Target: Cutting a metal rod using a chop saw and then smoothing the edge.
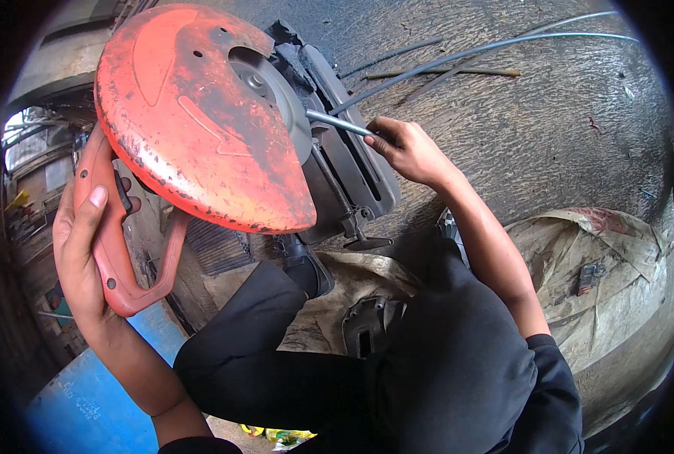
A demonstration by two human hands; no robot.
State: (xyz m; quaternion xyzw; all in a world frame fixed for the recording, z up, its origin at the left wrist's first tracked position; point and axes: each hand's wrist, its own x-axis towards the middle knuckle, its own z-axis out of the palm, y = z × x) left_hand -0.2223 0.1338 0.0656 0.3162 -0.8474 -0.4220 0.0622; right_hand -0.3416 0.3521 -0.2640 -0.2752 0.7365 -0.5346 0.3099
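The orange D-shaped handle (113, 250) of a cut-off saw is gripped by the left hand (79, 234), whose palm is wrapped about its outer side, with the thumb laid along the near face and fingertips showing behind, close to the black trigger (122, 193); whether the trigger is pressed cannot be told. Above and to the right of the left hand, the rounded orange blade guard (200, 121) is seen, its paint scuffed and worn dark in patches. A short grey metal rod (340, 123) is pinched at its near end by the right hand (405, 150), the thumb and curled fingers being closed on it. To the left of that hand, the rod is led to the grey inner guard (295, 125), where its far end is lost from sight. Just below and left of the right hand, the dark saw base (378, 185) is set, with a vise screw (328, 175) and its crank handle (368, 244) mounted on it. Beyond the right hand, long thin rods (458, 57) are spread over the stained floor (579, 113). Below and to its right, a dirty sackcloth (617, 257) is laid, and below the left hand a blue surface (110, 386) is partly covered by the left forearm.
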